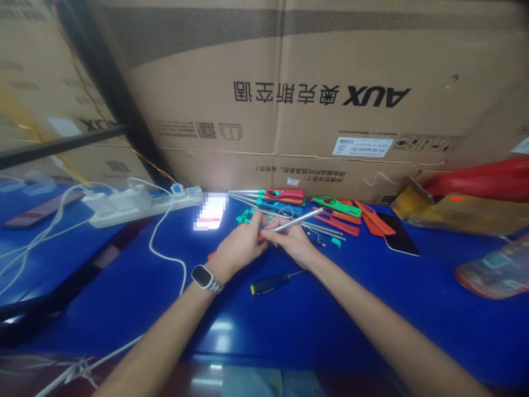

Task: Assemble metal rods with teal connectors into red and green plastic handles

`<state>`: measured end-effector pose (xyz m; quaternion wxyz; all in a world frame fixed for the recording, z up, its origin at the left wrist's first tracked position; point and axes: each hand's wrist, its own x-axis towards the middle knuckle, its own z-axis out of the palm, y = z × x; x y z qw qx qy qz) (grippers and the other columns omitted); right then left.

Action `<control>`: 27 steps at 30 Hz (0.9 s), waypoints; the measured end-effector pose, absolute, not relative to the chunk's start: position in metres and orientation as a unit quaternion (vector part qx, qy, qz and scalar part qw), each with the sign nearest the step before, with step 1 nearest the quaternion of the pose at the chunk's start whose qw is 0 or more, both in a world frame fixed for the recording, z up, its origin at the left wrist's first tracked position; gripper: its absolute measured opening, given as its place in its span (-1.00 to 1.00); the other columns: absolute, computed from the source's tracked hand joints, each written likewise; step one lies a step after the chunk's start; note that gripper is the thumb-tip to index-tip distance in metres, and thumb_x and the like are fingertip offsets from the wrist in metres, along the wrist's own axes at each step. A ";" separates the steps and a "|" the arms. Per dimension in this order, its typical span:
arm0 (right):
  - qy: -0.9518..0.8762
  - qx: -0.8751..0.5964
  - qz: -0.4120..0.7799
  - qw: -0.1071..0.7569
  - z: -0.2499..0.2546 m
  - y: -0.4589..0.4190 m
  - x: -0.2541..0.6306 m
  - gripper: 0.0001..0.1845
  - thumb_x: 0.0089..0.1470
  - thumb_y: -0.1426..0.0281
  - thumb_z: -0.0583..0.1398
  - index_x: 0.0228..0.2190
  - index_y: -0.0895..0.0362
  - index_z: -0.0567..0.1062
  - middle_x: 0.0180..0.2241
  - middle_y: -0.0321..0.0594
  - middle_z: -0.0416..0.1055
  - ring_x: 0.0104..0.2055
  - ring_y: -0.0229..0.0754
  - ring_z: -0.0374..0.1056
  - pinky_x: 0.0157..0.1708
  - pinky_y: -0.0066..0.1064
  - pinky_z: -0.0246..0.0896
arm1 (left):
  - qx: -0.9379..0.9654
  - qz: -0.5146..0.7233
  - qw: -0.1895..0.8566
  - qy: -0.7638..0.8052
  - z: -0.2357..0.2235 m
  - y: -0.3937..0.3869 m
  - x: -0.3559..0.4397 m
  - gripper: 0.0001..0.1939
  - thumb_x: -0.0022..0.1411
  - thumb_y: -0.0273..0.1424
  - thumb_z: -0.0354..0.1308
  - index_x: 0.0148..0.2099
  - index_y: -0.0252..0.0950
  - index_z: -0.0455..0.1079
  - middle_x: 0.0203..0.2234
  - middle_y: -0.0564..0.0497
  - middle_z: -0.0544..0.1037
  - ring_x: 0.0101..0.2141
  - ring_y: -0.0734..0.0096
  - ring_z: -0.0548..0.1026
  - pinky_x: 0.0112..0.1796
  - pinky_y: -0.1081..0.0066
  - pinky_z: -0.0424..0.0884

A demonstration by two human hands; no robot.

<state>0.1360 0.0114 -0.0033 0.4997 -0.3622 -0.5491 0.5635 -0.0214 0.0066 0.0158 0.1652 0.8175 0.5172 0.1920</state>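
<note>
My left hand (243,241) is closed around a red-orange lighter handle (212,255), mostly hidden by the palm and wrist. Against it, my right hand (294,238) pinches a slim metal lighter tube (300,219) that points up to the right. The fingertips of both hands nearly meet, hiding where tube and handle come together. Just beyond lie long-necked lighters, among them a red one (285,194) and a blue one (276,206). A screwdriver (270,284) with a dark, yellow-ended handle rests on the blue table (231,325) below my hands.
Green (336,206) and orange (377,220) lighter casings lie to the right, beside a dark phone (400,236). A lit phone (211,212) and a white power strip (144,208) with cables are leftward. A large carton (289,127) stands behind; a clear jar (496,270) is far right.
</note>
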 end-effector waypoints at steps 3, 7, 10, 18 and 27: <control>-0.547 -0.369 0.557 0.503 -0.003 0.012 0.137 -0.62 -0.26 0.18 0.46 -0.53 0.13 0.45 -0.63 -0.43 0.31 -0.58 -0.35 0.16 -0.52 -0.45 0.07 | 0.828 0.203 0.150 0.501 0.016 0.008 -0.020 -0.66 0.19 -0.40 0.12 0.01 -0.19 0.17 -0.46 0.06 0.53 -0.45 0.20 0.53 -0.46 0.39 0.27; -0.525 -0.388 0.534 0.538 -0.004 0.016 0.141 -0.62 -0.24 0.16 0.45 -0.52 0.13 0.46 -0.64 -0.43 0.30 -0.60 -0.36 0.14 -0.55 -0.45 0.04 | 0.850 0.216 0.077 0.475 0.018 0.009 -0.027 -0.51 0.17 -0.25 0.21 0.10 -0.23 0.19 -0.32 -0.03 0.57 -0.32 0.11 0.56 -0.37 0.34 0.33; -0.513 -0.408 0.514 0.554 -0.007 0.018 0.147 -0.62 -0.22 0.13 0.43 -0.50 0.14 0.49 -0.70 -0.44 0.26 -0.63 -0.34 0.12 -0.58 -0.45 -0.02 | 0.866 0.202 0.051 0.455 0.019 0.011 -0.038 -0.67 0.25 -0.18 0.17 -0.02 -0.22 0.33 -0.29 -0.05 0.56 -0.30 0.13 0.54 -0.34 0.33 0.32; -0.494 -0.419 0.463 0.605 0.000 0.012 0.142 -0.61 -0.16 0.08 0.39 -0.54 0.15 0.49 -0.66 -0.38 0.30 -0.60 -0.33 0.14 -0.55 -0.44 0.08 | 0.828 0.264 0.286 0.403 0.010 0.010 -0.039 -0.60 0.42 -0.09 -0.05 -0.28 -0.28 0.39 -0.56 0.07 0.47 -0.57 0.45 0.43 -0.46 0.46 0.31; -0.610 -0.360 0.387 0.590 0.007 0.001 0.144 -0.70 0.11 0.13 0.25 -0.43 0.11 0.47 -0.44 -0.30 0.36 -0.48 -0.26 0.31 -0.46 -0.40 0.28 | 0.739 0.390 0.392 0.385 -0.001 0.002 -0.004 -0.66 0.44 -0.10 -0.11 -0.07 -0.26 0.28 -0.33 0.01 0.56 -0.32 0.37 0.52 -0.25 0.37 0.43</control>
